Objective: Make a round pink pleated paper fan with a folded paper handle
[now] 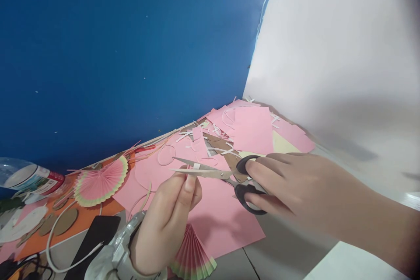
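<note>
My right hand (282, 183) grips a pair of scissors (226, 175) by its black handles, the thumb and fingers through the loops. The blades stand partly apart and point left. Just beneath them my left hand (173, 214) is closed in a pinch on a small white paper strip (197, 166), whose tip shows between the blades. A pleated pink paper fan (193, 253) with a green edge is partly hidden below my left hand. Another pleated fan (101, 181), pink with a yellow-green rim, lies to the left. Pink paper sheets (226, 223) spread under both hands.
Paper scraps (226, 151) and a square pink sheet (252, 129) lie toward the corner of the blue wall (131, 52) and the white wall (344, 52). At left are a plastic bottle (33, 177), cardboard discs (65, 222), a black phone-like slab (95, 245) and a white cable (49, 245).
</note>
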The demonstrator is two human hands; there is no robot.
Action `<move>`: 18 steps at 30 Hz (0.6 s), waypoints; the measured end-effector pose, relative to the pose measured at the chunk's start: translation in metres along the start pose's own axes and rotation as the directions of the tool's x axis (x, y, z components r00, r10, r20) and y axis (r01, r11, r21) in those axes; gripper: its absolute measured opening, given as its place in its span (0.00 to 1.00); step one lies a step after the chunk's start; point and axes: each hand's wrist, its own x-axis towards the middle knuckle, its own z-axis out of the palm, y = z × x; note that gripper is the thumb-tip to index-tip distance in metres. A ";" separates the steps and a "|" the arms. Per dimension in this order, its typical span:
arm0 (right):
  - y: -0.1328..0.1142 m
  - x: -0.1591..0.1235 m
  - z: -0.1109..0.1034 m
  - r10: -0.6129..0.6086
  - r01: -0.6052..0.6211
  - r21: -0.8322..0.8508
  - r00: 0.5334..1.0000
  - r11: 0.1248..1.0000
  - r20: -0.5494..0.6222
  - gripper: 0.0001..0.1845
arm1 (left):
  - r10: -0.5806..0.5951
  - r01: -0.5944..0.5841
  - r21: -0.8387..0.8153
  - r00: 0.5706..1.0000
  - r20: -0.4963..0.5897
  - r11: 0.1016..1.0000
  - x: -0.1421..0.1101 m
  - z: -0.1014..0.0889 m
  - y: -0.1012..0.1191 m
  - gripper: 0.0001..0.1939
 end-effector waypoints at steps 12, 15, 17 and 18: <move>-0.001 0.001 -0.004 0.003 -0.003 -0.004 0.998 1.000 0.059 0.12 | 0.000 -0.001 -0.045 1.000 -0.023 0.999 0.001 0.002 0.001 0.18; -0.001 -0.001 -0.001 0.003 -0.003 -0.003 0.998 1.000 0.055 0.12 | 0.008 -0.012 -0.070 0.998 -0.055 0.998 0.001 0.003 -0.003 0.18; -0.001 -0.002 0.000 0.012 -0.012 0.006 0.998 1.000 0.059 0.12 | 0.012 -0.015 -0.064 0.999 -0.049 0.998 0.001 0.003 -0.005 0.19; -0.001 -0.001 -0.001 0.013 -0.014 0.018 0.998 1.000 0.066 0.13 | 0.022 -0.026 -0.063 0.998 -0.050 0.998 0.001 0.003 -0.006 0.19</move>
